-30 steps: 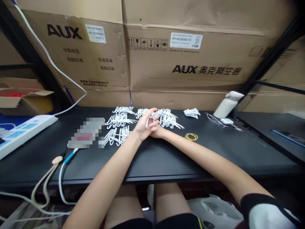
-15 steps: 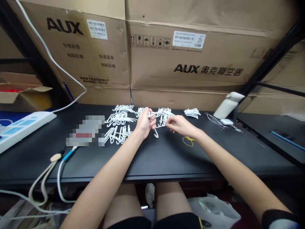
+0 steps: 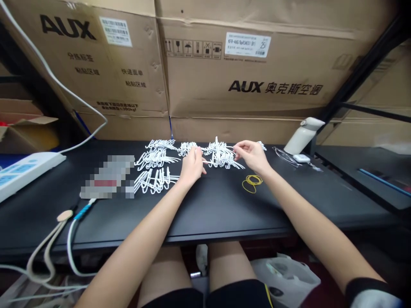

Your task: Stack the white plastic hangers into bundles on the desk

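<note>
Several groups of white hooked pieces lie on the black table (image 3: pixel 212 209), with rows at the left (image 3: pixel 156 180) and a pile (image 3: pixel 221 159) between the hands. My left hand (image 3: pixel 192 164) is closed on a white hooked piece, mostly hidden by the fingers. To the right of the pile, my right hand (image 3: pixel 252 155) has thumb and forefinger pinched at the end of a thin white piece. A loop of yellow bands (image 3: pixel 252 183) lies below my right hand. Part of another white bundle (image 3: pixel 261 146) shows behind that hand.
Large cardboard boxes (image 3: pixel 199 98) stand behind the table. A white bottle (image 3: pixel 303 136), glasses (image 3: pixel 285 156) and a small white case (image 3: pixel 301 158) are at the right. A power strip (image 3: pixel 28 171), a blurred flat item (image 3: pixel 109 177) and cables lie left.
My right hand has moved up and to the right. The hooked piece that hung below my left hand no longer shows there. The view has shifted slightly.
</note>
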A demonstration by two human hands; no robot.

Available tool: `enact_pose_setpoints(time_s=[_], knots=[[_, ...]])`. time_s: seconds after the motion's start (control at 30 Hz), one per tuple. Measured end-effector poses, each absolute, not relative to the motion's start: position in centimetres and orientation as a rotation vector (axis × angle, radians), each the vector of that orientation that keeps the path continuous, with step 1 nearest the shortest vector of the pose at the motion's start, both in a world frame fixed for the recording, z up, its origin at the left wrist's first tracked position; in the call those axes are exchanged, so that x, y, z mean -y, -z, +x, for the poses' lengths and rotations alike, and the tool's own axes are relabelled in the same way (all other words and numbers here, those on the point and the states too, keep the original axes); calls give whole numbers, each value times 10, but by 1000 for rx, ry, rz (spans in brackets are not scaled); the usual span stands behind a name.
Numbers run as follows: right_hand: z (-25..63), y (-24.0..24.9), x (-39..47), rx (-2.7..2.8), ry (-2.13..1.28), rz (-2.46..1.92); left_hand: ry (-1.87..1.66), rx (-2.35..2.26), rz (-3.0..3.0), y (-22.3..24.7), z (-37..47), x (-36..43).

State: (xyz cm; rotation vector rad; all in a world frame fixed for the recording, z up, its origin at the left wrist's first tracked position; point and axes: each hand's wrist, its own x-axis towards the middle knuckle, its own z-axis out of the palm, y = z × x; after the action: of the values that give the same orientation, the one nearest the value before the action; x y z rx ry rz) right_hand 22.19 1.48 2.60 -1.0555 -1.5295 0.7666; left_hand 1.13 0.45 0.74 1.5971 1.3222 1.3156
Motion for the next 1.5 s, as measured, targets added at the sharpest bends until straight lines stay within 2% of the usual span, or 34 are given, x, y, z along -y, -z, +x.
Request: enact_pose_setpoints(time_s=[0.37,0.53,0.9,1.1,1.23,1.5], knots=[[190,-9,1,1616,-1041,-998,-1253,-1246,1380,-8,16,-4],[189,-6,2,1596,-1029,-1011,-1138,-1230,1311,-11,16,-3],[181,-6,9,1639,-1216,-1050,-1079,-1258,1462,-9,17,-2],[182,-6,11,1617,-1331,-1029,-931,-1102,1184,-18,15,-2],[188,-8,7,1596,-1355,-1038,-970,-956,1085,-16,12,-6],[189,-8,5,1628,-1356,-1040,-1054,-1004,1067,-13,15,-5]])
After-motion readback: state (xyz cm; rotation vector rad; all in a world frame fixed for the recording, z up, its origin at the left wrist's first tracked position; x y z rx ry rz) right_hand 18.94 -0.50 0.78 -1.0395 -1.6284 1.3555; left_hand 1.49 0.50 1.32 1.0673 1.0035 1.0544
